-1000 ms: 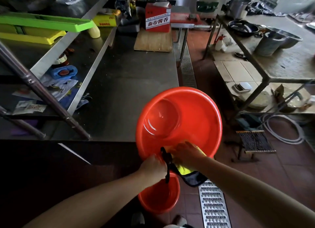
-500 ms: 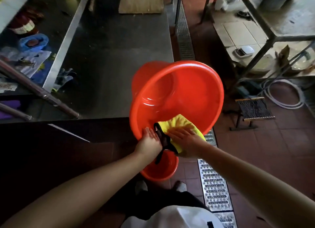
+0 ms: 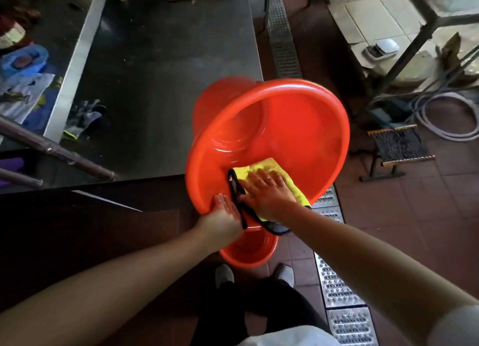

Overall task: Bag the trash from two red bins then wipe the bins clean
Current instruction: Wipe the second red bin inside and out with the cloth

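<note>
Beside the near right corner of 1 steel worktable (image 3: 166, 86), 1 large red bin (image 3: 285, 128) is held tilted, its open mouth turned up toward the camera and its base toward the table edge. Below it, 1 smaller red bin (image 3: 248, 252) stands on the tiled floor (image 3: 427, 216), mostly hidden by the large one and the hands; that makes 2 red bins in all. Running along the floor are 2 stretches of metal drain grating (image 3: 337, 294), 1 by the person's feet and 1 beyond the table. At the right stand 1 low stool with a woven seat (image 3: 399, 145) and 1 coiled grey hose (image 3: 445, 117).

Inside the large bin, against its lower wall, lies 1 yellow cloth (image 3: 261, 168) with a black border, its lower end hanging over the rim. The right hand (image 3: 267, 193) lies flat on this cloth with its fingers straight and spread, pressing it to the bin wall. The left hand (image 3: 223, 216) holds the near rim of the large bin: its thumb lies over the inner side of the rim, while its fingers are hidden beneath, so I cannot tell how far they curl.

On the table's left side lies 1 grey work glove (image 3: 83, 117).
</note>
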The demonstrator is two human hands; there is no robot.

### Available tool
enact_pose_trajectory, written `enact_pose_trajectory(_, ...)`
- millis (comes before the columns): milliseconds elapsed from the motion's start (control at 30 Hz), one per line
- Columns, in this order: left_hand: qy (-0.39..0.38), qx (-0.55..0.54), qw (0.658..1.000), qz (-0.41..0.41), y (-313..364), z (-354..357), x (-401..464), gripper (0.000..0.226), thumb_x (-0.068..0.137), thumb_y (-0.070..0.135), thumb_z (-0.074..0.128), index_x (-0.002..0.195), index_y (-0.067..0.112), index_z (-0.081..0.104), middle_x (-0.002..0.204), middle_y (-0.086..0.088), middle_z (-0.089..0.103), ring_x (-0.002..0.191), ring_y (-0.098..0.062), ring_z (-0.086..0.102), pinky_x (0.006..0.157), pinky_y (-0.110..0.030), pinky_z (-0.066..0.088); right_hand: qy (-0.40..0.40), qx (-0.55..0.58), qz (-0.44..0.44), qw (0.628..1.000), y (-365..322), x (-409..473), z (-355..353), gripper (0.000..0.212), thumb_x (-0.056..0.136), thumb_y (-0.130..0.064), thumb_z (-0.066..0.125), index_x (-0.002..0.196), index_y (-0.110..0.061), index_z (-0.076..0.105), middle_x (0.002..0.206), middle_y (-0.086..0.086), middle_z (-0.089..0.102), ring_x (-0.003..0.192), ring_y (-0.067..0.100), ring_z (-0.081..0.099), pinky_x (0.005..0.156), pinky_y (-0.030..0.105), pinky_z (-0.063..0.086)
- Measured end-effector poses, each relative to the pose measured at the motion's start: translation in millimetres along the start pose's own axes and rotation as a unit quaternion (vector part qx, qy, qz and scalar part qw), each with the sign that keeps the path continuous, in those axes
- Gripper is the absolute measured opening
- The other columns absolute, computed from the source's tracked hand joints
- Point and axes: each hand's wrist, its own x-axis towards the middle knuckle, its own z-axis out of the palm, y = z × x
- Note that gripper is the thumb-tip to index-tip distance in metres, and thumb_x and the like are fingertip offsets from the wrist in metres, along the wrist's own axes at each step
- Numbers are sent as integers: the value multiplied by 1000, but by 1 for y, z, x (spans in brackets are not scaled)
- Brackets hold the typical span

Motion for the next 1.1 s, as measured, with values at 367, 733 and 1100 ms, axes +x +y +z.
enact_pose_trajectory(367, 10, -41, 999, 7, -11, -20, 7, 42, 58, 34, 79, 82, -1, 77, 81, -28, 71, 75, -43, 70, 68, -50, 58, -24, 88, 9, 996, -8, 77, -11, 73, 86, -80, 15, 153, -51, 13, 167, -11, 11, 154, 23, 3, 115, 65, -3)
enact_pose_trajectory(733, -5, -66, 998, 11, -9, -20, 16, 44, 47, 31, 83, 74, -3, 76, 75, -29, 69, 68, -45, 68, 60, -51, 57, -4, 117, -5, 993, -8, 118, -22, 66, 90, -72, 22, 140, -36, 46, 153, -1, 42, 144, 29, 33, 114, 57, 25)
enact_pose_trajectory(1100, -17, -88, 996, -9, -11, -19, 18, 33, 54, 26, 73, 72, -2, 76, 74, -28, 69, 68, -43, 69, 60, -48, 58, -9, 113, 6, 994, 7, 97, -22, 64, 92, -70, 35, 150, -43, 33, 162, -6, 28, 150, 26, 21, 117, 54, 17)
